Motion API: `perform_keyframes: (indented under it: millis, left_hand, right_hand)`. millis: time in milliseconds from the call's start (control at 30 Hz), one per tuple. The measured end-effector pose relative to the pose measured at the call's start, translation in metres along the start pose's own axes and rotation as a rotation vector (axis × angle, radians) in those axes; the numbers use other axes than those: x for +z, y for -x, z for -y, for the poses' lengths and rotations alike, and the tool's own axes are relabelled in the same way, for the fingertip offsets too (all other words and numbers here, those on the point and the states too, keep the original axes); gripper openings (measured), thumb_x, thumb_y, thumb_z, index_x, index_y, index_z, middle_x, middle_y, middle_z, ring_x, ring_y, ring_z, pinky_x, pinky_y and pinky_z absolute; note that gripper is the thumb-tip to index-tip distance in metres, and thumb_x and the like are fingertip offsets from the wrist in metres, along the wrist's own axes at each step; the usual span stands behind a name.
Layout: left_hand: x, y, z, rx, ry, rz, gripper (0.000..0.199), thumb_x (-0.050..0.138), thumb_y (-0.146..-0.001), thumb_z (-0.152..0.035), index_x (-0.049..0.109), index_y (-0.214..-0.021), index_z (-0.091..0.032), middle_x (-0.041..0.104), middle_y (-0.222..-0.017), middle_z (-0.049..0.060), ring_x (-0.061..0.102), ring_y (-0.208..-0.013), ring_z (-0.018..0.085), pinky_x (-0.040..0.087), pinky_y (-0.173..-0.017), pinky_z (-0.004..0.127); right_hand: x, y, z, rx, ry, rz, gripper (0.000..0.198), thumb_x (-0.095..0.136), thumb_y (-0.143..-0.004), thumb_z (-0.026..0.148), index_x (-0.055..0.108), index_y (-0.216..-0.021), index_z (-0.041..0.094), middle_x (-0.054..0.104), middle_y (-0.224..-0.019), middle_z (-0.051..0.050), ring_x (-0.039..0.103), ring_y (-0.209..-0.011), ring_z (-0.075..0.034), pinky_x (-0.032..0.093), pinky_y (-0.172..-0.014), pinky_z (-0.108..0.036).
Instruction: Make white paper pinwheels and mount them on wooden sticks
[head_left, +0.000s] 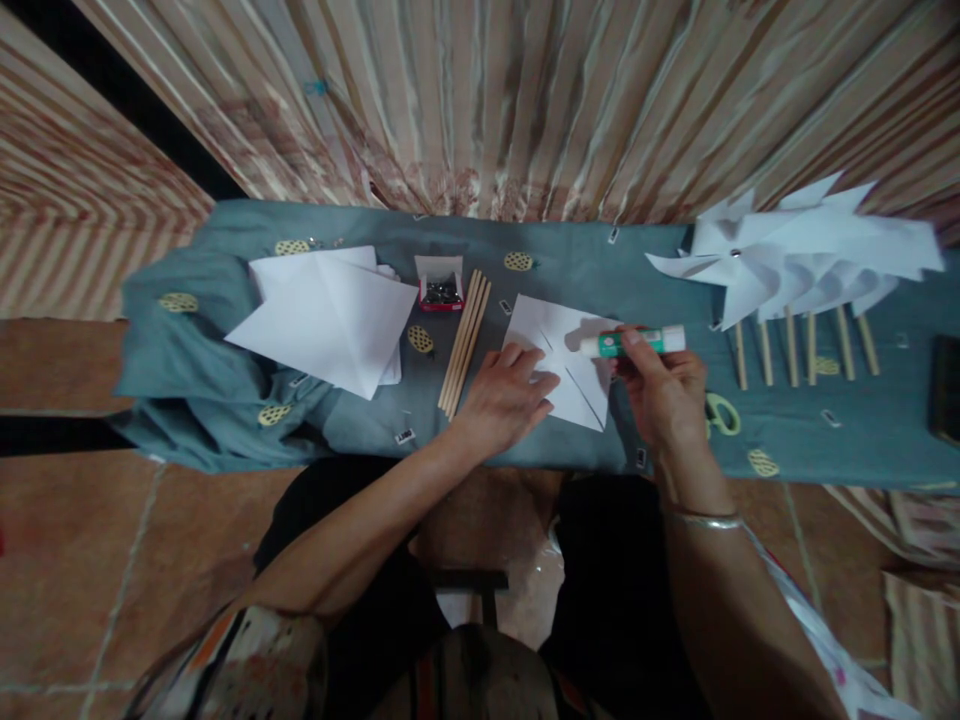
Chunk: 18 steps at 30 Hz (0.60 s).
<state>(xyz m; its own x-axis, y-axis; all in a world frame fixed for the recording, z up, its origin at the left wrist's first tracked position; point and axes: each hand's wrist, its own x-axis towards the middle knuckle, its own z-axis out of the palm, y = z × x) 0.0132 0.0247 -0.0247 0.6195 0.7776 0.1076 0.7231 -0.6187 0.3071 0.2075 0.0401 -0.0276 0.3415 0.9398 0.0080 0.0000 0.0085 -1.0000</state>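
Note:
A white paper square (526, 322) with slits cut from its corners lies on the cloth in front of me. My left hand (510, 395) rests on its left side, fingers spread over the paper. In my right hand (667, 390) is a green and white glue stick (636, 342), held sideways just over the square's right part. Its tip points left towards the paper's middle; whether it touches cannot be seen. Left of the square lie several thin wooden sticks (466, 340), side by side, next to my left hand.
An open small box of dark metal pins (441, 288) stands behind the sticks. Stacked white paper sheets (330, 320) lie at left. Several finished paper pinwheels (780, 255) on sticks lie at right. Green-handled scissors (724, 414) sit partly behind my right wrist. A curtain (480, 100) hangs along the back.

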Motion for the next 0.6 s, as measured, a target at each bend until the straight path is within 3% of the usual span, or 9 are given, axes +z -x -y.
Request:
perform_keyframes:
  millis: [200, 433, 600]
  left_hand:
    - [0.0, 0.0, 0.0, 0.004, -0.011, 0.001, 0.029, 0.056, -0.092, -0.034, 0.062, -0.118, -0.022, 0.054, -0.134, 0.01, 0.044, -0.118, 0.029, 0.039, -0.09, 0.042]
    - [-0.001, -0.001, -0.001, -0.005, 0.001, 0.013, 0.03, 0.055, -0.092, -0.033, 0.063, -0.12, -0.022, 0.049, -0.141, 0.012, 0.044, -0.118, 0.03, 0.039, -0.09, 0.043]
    - [0.0, 0.0, 0.001, 0.003, 0.011, 0.004, 0.03, 0.056, -0.093, -0.034, 0.064, -0.118, -0.022, 0.05, -0.14, 0.012, 0.045, -0.119, 0.031, 0.04, -0.09, 0.043]
  right_hand:
    - [0.003, 0.001, 0.003, -0.141, 0.287, 0.102, 0.025, 0.077, -0.074, 0.042, 0.072, -0.083, 0.02, 0.071, -0.073, 0.0, 0.065, -0.066, -0.015, 0.053, -0.065, -0.029]
    - [0.008, 0.002, 0.0, -0.172, 0.495, 0.104, 0.03, 0.073, -0.077, 0.047, 0.071, -0.087, 0.018, 0.071, -0.075, -0.003, 0.064, -0.066, -0.018, 0.052, -0.067, -0.033]
    - [0.011, -0.001, 0.001, -0.172, 0.52, 0.115, 0.032, 0.07, -0.078, 0.05, 0.07, -0.085, 0.019, 0.07, -0.072, -0.003, 0.062, -0.065, -0.018, 0.05, -0.066, -0.034]
